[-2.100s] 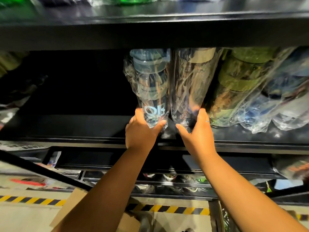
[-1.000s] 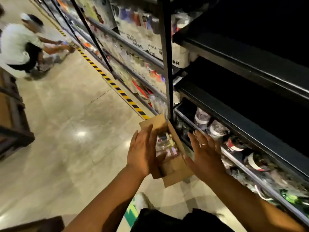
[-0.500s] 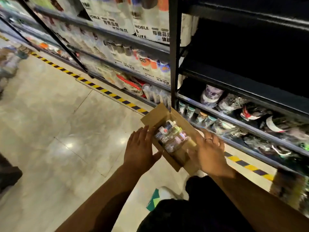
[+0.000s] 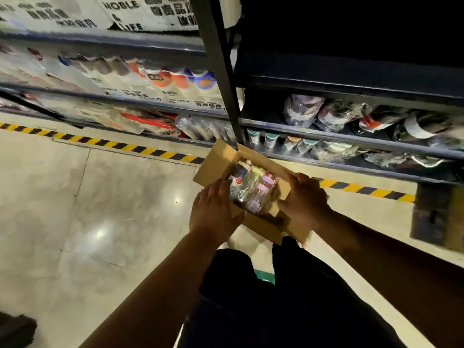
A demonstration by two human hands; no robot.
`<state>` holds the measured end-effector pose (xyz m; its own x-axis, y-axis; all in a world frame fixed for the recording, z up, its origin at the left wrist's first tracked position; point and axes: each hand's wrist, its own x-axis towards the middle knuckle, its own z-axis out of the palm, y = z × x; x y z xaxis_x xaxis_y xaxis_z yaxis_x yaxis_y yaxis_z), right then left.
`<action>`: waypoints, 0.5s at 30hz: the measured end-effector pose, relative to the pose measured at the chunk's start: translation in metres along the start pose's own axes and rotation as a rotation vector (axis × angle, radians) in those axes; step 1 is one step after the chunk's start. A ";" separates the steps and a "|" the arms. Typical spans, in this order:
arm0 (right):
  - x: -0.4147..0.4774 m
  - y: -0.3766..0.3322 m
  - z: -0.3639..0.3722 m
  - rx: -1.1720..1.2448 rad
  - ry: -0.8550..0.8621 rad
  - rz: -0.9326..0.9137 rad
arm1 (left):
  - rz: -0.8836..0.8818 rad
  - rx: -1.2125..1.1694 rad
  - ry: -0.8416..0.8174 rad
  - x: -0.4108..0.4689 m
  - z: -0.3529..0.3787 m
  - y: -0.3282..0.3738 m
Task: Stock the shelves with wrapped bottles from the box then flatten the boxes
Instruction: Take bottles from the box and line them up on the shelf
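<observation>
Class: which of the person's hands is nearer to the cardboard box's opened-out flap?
Left. The left hand lies just below the flap, on that side of the box; the right hand is at the opposite wall, across the wrapped bottles.

Glossy pale floor, bright light reflection on it, yellow-and-black striped tape along the foot of dark metal shelves, black upright post between two bays, upper right shelf in deep shadow.
</observation>
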<state>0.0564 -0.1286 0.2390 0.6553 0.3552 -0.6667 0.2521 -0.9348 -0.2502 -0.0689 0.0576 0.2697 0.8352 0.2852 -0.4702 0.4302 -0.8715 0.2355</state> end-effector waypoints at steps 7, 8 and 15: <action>0.096 0.001 0.102 0.495 -0.058 0.350 | 0.126 0.047 -0.230 0.099 0.068 -0.055; 0.119 0.009 0.134 0.571 -0.070 0.396 | 0.143 0.049 -0.261 0.115 0.081 -0.067; 0.198 0.007 0.268 0.872 -0.109 0.666 | 0.111 -0.051 -0.386 0.203 0.203 -0.126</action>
<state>-0.0028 -0.0659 -0.0832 0.3963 -0.1828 -0.8997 -0.7452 -0.6365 -0.1990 -0.0228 0.1440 -0.0277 0.6916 0.0114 -0.7222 0.3694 -0.8648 0.3400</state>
